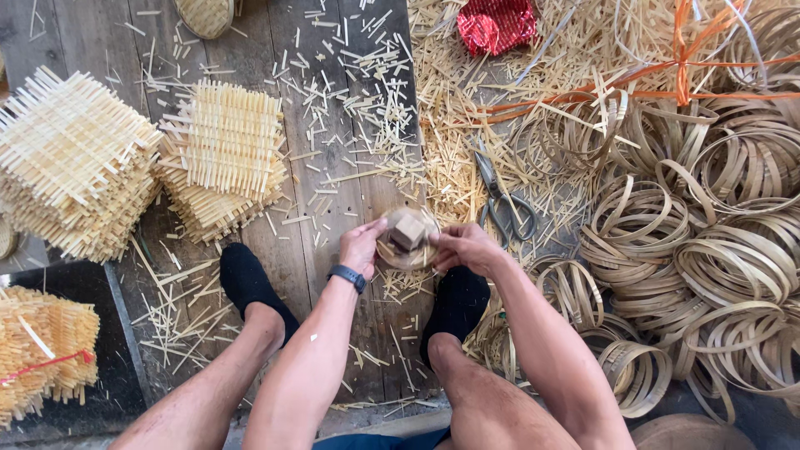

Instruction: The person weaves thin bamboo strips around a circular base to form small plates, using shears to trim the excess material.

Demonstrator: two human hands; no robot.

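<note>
My left hand (pixel 361 244) and my right hand (pixel 463 246) both grip a small round woven bamboo basket (pixel 407 252) held between my knees. A square wooden block (pixel 408 232) sits inside it, at the middle. My left wrist wears a dark band (pixel 347 277). My feet in black socks (pixel 247 279) rest on the plank floor on either side of the basket.
Stacks of flat woven bamboo mats (pixel 223 154) lie to the left. Metal shears (pixel 498 200) lie just beyond my right hand. Several bamboo hoop rings (pixel 717 250) pile up on the right. Cut bamboo slivers cover the planks; a red foil object (pixel 496 23) sits at the top.
</note>
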